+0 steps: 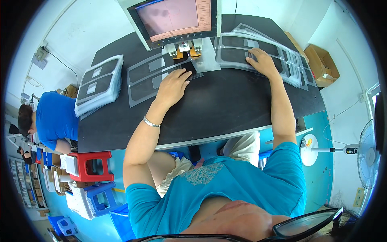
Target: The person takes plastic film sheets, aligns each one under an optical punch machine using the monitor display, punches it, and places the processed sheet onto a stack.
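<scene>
My left hand (174,85) lies flat, fingers stretched out, on a clear plastic sheet (139,95) with dark framed panels and pale rectangles. The sheet's right end reaches under a machine head (184,49) with orange-yellow parts, just below a monitor (173,18). On the right, my right hand (264,63) rests on a fanned stack of similar clear sheets (292,74), its fingers extended and the thumb apart. Neither hand is seen gripping anything.
Another stack of clear sheets (99,84) stands at the black table's (225,109) left end. Beyond it a person in blue (56,119) bends forward. A red stool (92,167) and blue stool (98,199) stand left; a cardboard box (320,64) and fan (367,151) are right.
</scene>
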Demonstrator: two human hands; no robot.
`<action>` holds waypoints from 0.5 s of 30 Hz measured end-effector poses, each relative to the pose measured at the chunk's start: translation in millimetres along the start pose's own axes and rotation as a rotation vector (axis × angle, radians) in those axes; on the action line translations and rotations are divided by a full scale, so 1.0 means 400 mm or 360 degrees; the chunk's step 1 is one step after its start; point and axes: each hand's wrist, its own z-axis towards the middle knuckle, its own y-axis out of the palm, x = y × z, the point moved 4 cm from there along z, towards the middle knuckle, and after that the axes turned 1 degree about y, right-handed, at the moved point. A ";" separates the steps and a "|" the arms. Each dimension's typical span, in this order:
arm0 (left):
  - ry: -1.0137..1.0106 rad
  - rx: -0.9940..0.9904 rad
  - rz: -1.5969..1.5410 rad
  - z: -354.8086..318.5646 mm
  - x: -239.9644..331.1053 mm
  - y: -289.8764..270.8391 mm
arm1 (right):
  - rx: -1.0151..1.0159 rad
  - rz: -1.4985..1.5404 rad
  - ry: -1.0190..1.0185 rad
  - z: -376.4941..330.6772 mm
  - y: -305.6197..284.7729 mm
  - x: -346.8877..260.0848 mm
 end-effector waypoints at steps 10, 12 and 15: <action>-0.0009 0.0037 0.0054 -0.002 0.009 0.008 | 0.0007 0.0018 -0.0015 -0.002 -0.008 -0.010; -0.0015 0.0037 0.0058 -0.004 0.012 0.004 | 0.0011 0.0033 -0.0017 -0.004 -0.011 -0.012; -0.0005 0.0074 0.0037 -0.011 0.019 -0.019 | 0.0013 0.0027 -0.0007 -0.006 -0.010 -0.009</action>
